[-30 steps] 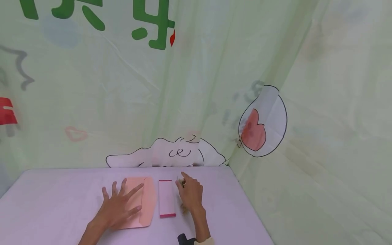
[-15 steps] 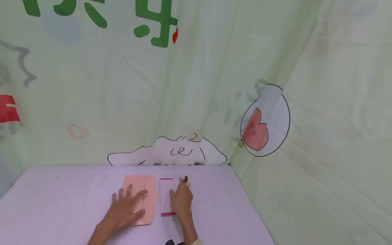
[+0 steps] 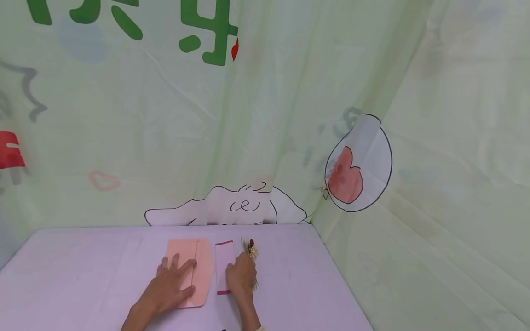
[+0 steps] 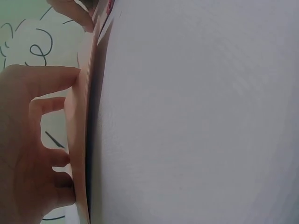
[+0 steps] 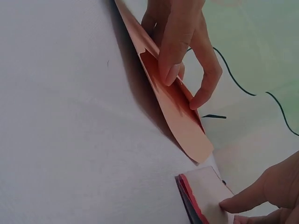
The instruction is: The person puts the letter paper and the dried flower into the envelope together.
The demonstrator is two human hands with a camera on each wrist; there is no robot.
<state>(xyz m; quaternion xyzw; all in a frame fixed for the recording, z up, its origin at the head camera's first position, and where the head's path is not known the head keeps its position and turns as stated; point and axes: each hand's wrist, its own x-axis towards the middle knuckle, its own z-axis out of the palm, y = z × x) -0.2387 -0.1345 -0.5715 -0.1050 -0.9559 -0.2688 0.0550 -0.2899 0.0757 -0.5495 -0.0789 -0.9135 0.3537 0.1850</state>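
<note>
A peach-pink envelope [image 3: 204, 266] lies on the table with its flap side toward the right. Across its left part rests my left hand [image 3: 167, 286], fingers spread and fingertips on the paper. In the right wrist view the envelope's mouth [image 5: 170, 95] gapes a little under those fingers. Beside the envelope lies a folded pale card [image 3: 224, 257] with red edging at both ends. My right hand [image 3: 242, 274] pinches the card's right edge, thumb on its top face, as the right wrist view shows on the card [image 5: 205, 189]. Other right fingers are partly hidden.
Just right of the card, partly behind the right hand, lies a small bunch of dried flowers [image 3: 250, 248] with a dark red bloom. The table [image 3: 306, 285] has a pale lilac cover. Behind it hangs a printed curtain [image 3: 269, 115].
My right hand has come down and left from over the dried flowers to the card and taken its edge; the card has turned slightly. My left hand shifted slightly right and lower on the envelope.
</note>
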